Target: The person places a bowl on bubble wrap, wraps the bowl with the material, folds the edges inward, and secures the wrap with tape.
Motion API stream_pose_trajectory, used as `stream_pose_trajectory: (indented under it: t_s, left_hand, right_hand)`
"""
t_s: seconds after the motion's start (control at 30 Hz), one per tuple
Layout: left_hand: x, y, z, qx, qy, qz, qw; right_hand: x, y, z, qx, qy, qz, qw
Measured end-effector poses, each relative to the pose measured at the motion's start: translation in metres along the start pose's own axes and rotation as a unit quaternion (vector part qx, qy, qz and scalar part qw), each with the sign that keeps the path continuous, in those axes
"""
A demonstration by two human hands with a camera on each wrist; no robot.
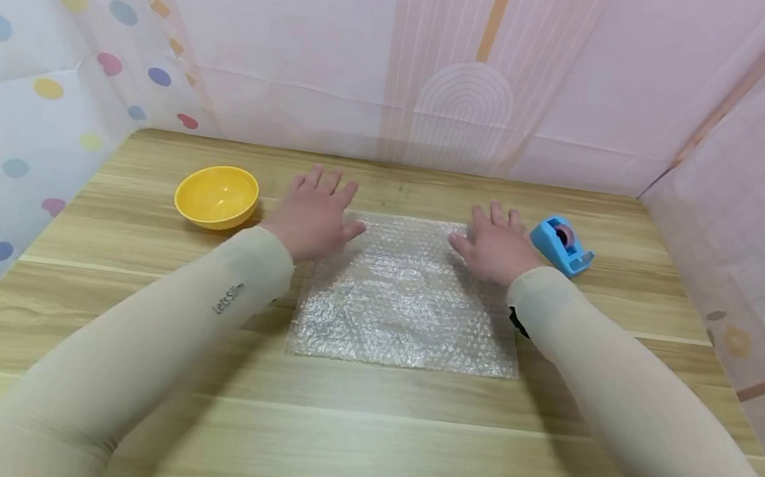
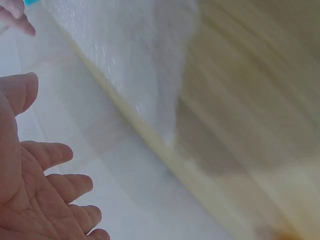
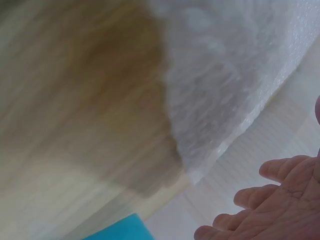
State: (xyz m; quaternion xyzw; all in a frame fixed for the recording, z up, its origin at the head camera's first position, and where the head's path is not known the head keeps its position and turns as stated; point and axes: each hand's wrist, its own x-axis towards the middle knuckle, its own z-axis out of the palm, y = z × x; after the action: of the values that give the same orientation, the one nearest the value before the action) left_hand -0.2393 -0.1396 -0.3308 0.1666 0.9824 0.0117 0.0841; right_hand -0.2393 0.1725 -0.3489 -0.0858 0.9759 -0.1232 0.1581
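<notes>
A rectangular sheet of clear bubble wrap lies flat on the wooden table. Over its far left corner is my left hand, palm down with fingers spread and nothing held. My right hand is spread the same way over the far right corner. In the left wrist view the left fingers extend straight, with a corner of the wrap beyond them. The right wrist view shows the right palm bare, beside another wrap corner.
Left of my left hand stands a yellow bowl. A blue tape dispenser with a roll of tape sits just right of my right hand. Patterned cloth hangs behind the table's back edge and along both sides.
</notes>
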Motion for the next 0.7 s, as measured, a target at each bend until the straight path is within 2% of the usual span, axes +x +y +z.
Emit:
stream_pose_trajectory:
  t_s: [0.2, 0.43, 0.57, 0.7]
  left_hand:
    - [-0.028, -0.027, -0.011, 0.011, 0.015, 0.008, 0.9998]
    - [-0.067, -0.071, -0.009, 0.002, 0.019, -0.005, 0.9998]
    - [-0.077, -0.092, -0.004, -0.007, 0.006, 0.000, 1.0000]
    - [-0.083, -0.105, 0.000, -0.017, -0.019, 0.009, 0.9996]
  right_hand:
    - [-0.012, 0.012, -0.001, -0.008, -0.004, -0.005, 1.000]
    - [-0.021, 0.021, 0.000, -0.035, -0.010, -0.027, 0.999]
    - [-0.025, 0.026, -0.003, -0.042, -0.010, -0.029, 0.999]
    - [-0.027, 0.030, -0.004, -0.042, -0.009, -0.029, 0.999]
